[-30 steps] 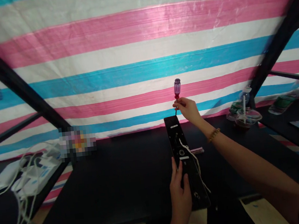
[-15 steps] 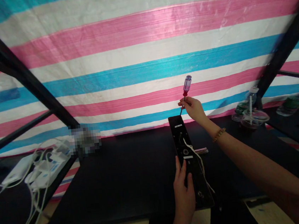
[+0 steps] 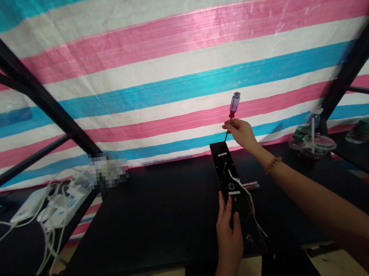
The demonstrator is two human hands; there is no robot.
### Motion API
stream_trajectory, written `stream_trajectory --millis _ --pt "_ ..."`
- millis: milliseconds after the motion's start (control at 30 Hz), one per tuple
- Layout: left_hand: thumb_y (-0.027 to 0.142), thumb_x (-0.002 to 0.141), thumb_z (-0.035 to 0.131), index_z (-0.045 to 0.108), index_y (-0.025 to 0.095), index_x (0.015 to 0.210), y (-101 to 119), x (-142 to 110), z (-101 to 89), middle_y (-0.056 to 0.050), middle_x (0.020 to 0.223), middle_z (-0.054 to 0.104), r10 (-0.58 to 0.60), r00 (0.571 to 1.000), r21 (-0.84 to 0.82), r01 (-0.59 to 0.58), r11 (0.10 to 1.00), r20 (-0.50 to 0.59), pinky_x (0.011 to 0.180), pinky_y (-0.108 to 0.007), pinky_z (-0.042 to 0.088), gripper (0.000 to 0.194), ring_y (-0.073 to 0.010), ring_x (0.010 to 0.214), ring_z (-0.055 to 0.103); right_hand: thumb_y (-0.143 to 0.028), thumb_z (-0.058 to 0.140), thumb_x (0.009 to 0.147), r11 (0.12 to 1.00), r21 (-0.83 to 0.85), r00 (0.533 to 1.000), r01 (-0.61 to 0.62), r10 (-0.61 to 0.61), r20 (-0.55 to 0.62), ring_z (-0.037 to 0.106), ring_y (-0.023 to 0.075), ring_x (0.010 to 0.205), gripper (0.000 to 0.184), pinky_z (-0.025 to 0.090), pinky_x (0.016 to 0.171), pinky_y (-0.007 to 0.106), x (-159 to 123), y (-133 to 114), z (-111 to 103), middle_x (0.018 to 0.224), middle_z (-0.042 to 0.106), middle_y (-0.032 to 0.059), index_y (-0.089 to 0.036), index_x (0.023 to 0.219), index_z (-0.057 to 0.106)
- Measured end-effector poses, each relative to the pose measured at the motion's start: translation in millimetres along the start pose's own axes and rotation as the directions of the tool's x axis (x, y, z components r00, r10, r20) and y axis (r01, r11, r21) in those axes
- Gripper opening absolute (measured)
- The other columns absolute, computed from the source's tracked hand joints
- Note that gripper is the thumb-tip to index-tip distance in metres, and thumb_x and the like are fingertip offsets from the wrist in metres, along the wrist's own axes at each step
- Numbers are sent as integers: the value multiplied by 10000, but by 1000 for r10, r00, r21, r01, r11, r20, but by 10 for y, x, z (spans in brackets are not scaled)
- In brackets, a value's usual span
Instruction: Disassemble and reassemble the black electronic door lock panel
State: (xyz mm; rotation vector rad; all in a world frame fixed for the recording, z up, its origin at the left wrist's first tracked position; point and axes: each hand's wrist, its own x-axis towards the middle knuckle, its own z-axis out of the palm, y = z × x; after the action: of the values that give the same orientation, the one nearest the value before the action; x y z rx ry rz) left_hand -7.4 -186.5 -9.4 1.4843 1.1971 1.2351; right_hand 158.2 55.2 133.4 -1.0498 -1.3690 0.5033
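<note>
A long black panel (image 3: 224, 169) lies lengthwise on the black table, with white labels, a round fitting and a white cable (image 3: 244, 188) along it. My left hand (image 3: 229, 232) rests flat on the panel's near left side, fingers stretched out. By its metal shaft, my right hand (image 3: 241, 133) pinches a screwdriver (image 3: 235, 103) with a clear and red handle. The screwdriver stands nearly upright, its tip at the panel's far end; whether it sits in a screw is too small to tell. Beside the panel lies a thin pinkish item (image 3: 250, 185).
White power strips (image 3: 62, 210) with tangled cables are on the left. A lidded cup with a straw (image 3: 317, 145) and a plastic bottle (image 3: 300, 134) stand at the right; another bottle (image 3: 365, 130) lies farther right. The black table (image 3: 153, 220) backs onto a striped sheet (image 3: 166, 87).
The whole view has shifted slightly, so everything sits a little farther right. My hands, the screwdriver and the panel keep nearly the same positions relative to each other.
</note>
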Motion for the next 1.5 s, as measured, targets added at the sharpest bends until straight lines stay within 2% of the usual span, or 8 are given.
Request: stream_trajectory --millis 133,333,533,700,900,1067,1267,1500 --pt "314 986 446 488 292 1439 14 6 -8 -44 1633 221 9 1000 -2 -9 1000 -14 1200 -381 272 456 -234 1466 307 -392 603 824 995 -93 999 27 -24 31 723 244 756 232 589 655 381 -4 -52 4 806 739 84 -175 870 670" --pt "319 982 456 492 300 1435 32 10 -11 -35 1632 223 3 1000 -14 -3 1000 -6 1199 -380 275 455 -237 1464 310 -394 718 740 996 -90 994 -1 -9 -111 691 209 631 223 581 637 357 -9 -64 19 686 707 36 -191 765 629" --pt "343 989 439 481 288 1444 -4 17 -3 -41 1638 212 -1 1000 -19 1 1000 2 1201 -370 263 460 -229 1470 299 -386 589 834 999 -34 1000 10 -9 13 719 214 783 212 597 656 346 7 -58 42 827 738 69 -186 885 637" --pt "335 985 451 484 314 1439 -30 15 4 -28 1635 221 13 1000 -22 -13 1000 -10 1201 -376 270 456 -237 1466 309 -374 614 818 992 -120 999 29 -32 -21 708 212 691 190 592 645 346 -29 -119 45 704 701 40 -188 792 646" --pt "334 986 446 481 315 1440 -29 15 -5 -29 1634 219 13 1000 -13 -13 1000 -4 1201 -381 271 457 -236 1464 313 -337 628 798 1000 14 999 25 -25 -44 704 191 702 148 600 670 342 -18 -77 34 753 715 42 -189 806 620" --pt "327 977 469 504 312 1423 -38 21 -2 -30 1629 235 13 1000 -28 -13 1000 -13 1197 -388 277 448 -243 1458 323 -350 554 858 994 -101 999 40 -38 17 715 207 780 187 587 676 344 3 -49 4 827 739 69 -187 900 635" --pt "321 965 498 527 325 1404 -36 30 0 -31 1617 265 23 999 -36 -24 999 -38 1191 -388 292 440 -250 1446 345 -359 662 791 984 -172 998 50 -58 -37 689 201 632 170 566 648 336 -39 -110 2 673 694 24 -191 770 653" --pt "334 984 455 495 319 1429 -68 31 3 -19 1632 231 15 1000 -11 -15 1000 -15 1201 -376 262 447 -228 1462 316 -332 569 858 992 -108 998 59 -56 34 725 211 739 181 589 692 359 1 -39 9 849 753 71 -187 920 658"
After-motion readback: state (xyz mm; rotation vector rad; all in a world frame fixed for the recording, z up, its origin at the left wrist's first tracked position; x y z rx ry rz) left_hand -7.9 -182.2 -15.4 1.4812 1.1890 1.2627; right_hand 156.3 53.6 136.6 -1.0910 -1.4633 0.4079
